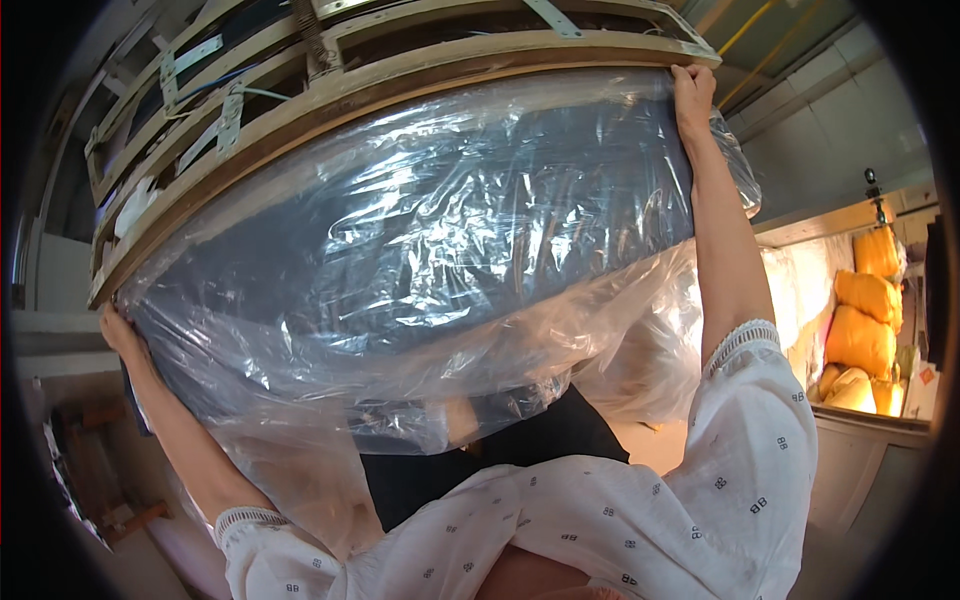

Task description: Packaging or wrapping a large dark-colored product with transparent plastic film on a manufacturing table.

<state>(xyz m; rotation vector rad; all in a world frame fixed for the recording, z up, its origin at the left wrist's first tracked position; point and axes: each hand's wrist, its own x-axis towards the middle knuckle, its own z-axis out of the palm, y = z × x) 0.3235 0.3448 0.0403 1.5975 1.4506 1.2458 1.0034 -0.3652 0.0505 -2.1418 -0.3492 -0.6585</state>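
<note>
A dark blue-grey upholstered piece [260, 240], wrapped in a glossy clear plastic cover [430, 220], stretches across the space before me. Along its far side runs a slatted wooden frame [400, 62] with metal brackets and a spring. My right hand [692, 95] is closed on the cover's edge at the frame's far right corner. At the left end, lower down, my left hand [120, 328] is closed on the same edge; its fingertips are partly hidden. My arms are spread wide, and loose folds of plastic hang toward my body.
Yellow-orange bundles [862, 325] are stacked in a brightly lit area at the right. A wooden item [105, 425] lies low on the left. A pale tiled wall [815, 80] stands at the far right, with a yellow cord [745, 30] near it.
</note>
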